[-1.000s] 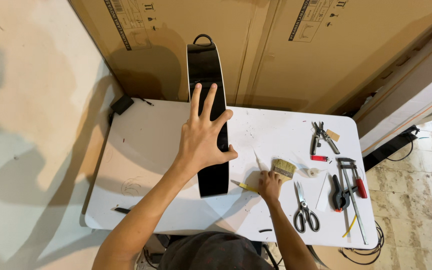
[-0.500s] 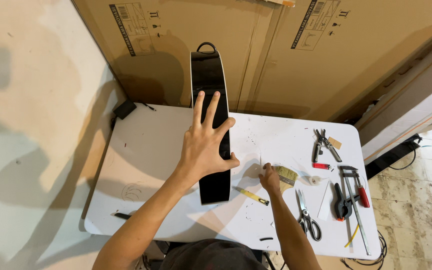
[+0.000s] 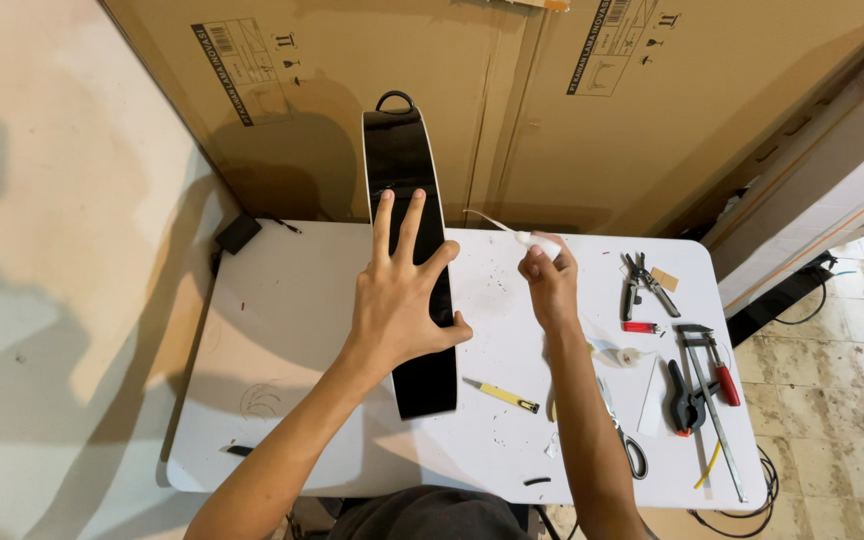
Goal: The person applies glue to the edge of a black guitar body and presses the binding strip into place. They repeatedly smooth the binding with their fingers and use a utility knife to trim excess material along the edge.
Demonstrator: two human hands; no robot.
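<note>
Fingers spread flat on black panel; white table, cardboard boxes behind.

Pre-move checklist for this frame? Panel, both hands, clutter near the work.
1. Left hand flat on the long black panel: ok.
2. Panel lying on the white table, far end past the edge: ok.
3. Right hand pinching a small white tube: ok.
4. Tube open or capped: cannot tell.
5. Yellow knife apart from panel: ok.
6. Scissors partly hidden under the right forearm: not ok.
</note>
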